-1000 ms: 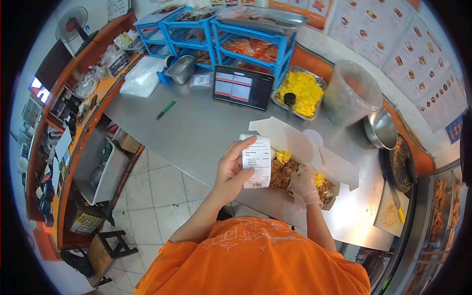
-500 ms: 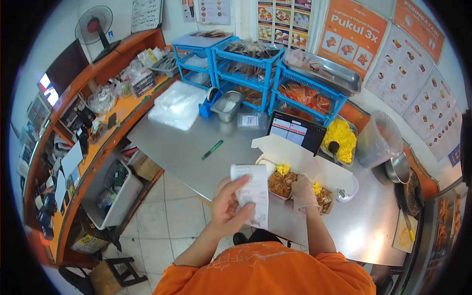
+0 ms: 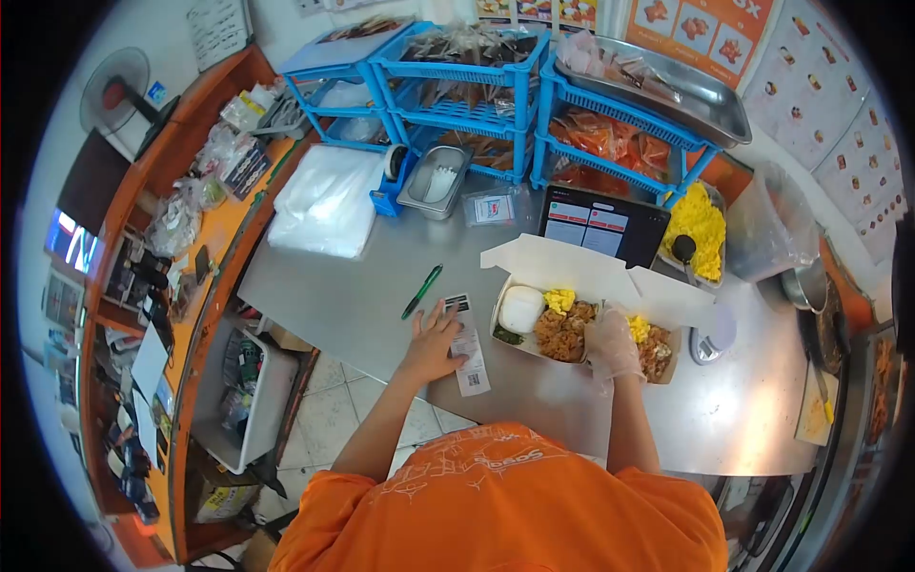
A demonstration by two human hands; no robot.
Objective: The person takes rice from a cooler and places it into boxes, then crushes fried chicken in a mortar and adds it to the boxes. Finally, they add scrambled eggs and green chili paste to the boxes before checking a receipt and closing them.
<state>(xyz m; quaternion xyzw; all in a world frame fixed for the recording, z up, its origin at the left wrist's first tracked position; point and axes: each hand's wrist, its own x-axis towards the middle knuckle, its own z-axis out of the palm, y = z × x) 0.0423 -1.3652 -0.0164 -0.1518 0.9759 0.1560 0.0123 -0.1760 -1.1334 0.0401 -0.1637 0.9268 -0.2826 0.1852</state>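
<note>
My left hand lies on the steel table with its fingers spread, its fingertips at the edge of a printed receipt. Just above it is a green pen. My right hand, in a clear plastic glove, is curled between two open white food boxes; its fingertips are hidden. The left food box holds a white mound of rice, yellow scrambled egg and brown fried chicken. In the right food box there is more egg and chicken.
Behind the boxes stand a tablet and a tray of yellow egg with a black spoon. Blue racks line the back. Clear plastic bags, a tape dispenser and a steel container are at the left rear.
My left hand has lowered the receipt from the air onto the table and loosened its grip, fingers now spread. The right hand stays at the boxes. The view has tilted downward.
</note>
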